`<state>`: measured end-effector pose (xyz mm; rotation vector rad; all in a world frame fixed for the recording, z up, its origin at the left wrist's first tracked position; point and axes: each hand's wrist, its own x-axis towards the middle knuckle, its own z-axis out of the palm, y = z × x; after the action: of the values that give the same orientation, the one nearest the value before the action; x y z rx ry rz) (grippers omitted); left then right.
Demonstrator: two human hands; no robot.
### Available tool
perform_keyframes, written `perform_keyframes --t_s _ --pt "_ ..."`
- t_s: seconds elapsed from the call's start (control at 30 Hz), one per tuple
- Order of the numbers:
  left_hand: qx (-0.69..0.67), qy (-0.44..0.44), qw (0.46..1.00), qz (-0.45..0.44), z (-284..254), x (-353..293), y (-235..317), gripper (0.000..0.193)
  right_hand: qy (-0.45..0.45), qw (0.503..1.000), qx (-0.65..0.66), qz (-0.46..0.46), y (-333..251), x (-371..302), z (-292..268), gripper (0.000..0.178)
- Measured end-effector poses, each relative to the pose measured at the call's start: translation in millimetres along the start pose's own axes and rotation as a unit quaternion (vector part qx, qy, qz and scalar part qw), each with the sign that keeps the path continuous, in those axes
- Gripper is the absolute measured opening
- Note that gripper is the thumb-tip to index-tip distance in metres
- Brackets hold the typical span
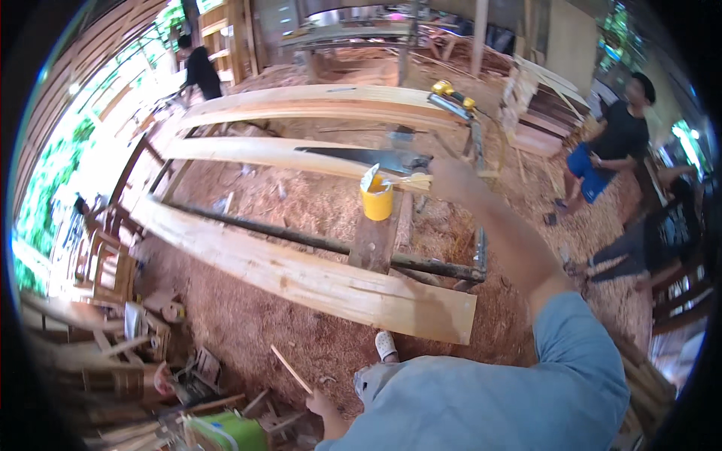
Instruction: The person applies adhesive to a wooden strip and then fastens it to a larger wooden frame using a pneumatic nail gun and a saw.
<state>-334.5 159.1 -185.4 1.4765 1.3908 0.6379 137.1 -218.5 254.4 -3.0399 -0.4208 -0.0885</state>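
My right arm stretches out over the planks, and my right hand (451, 179) is closed at the handle end of a handsaw (361, 155). Its long dark blade points left across the middle plank (256, 151). Just below the saw stands a yellow can (377, 203) with its top open and something orange-yellow inside; it rests on a short crosswise board (371, 244). Low in the view, my left hand (322, 404) grips a thin wooden stick (290, 368), which slants up and left. The fingers of my right hand are partly hidden by the hand itself.
A wide plank (301, 274) lies nearest me, another plank (316, 99) farthest, over a dark frame. A yellow power tool (453, 94) sits at the far right end. People (620, 131) are at the sides. Scrap wood and a green container (226, 434) lie lower left.
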Motion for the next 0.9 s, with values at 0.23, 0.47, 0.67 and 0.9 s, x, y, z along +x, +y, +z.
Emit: perform_keyframes --t_s 0.23,0.47,0.67,0.9 --pt "-0.066 -0.021 0.980 -0.186 33.9 52.6 21.2 0.037 0.077 0.984 -0.136 -0.083 -44.4 63.1 47.0 0.016" --pt "0.080 -0.099 0.990 -0.060 125.7 59.1 87.9 0.038 0.180 0.977 -0.057 -0.095 -57.0 65.8 95.4 0.018" --pt "0.130 -0.147 0.980 0.022 172.3 58.1 119.2 0.038 0.249 0.913 0.323 -0.024 -24.9 -104.3 54.2 0.015" --pt "0.172 -0.165 0.965 0.108 195.0 53.8 141.8 0.039 0.175 0.789 0.398 0.434 107.5 -338.8 104.8 0.030"
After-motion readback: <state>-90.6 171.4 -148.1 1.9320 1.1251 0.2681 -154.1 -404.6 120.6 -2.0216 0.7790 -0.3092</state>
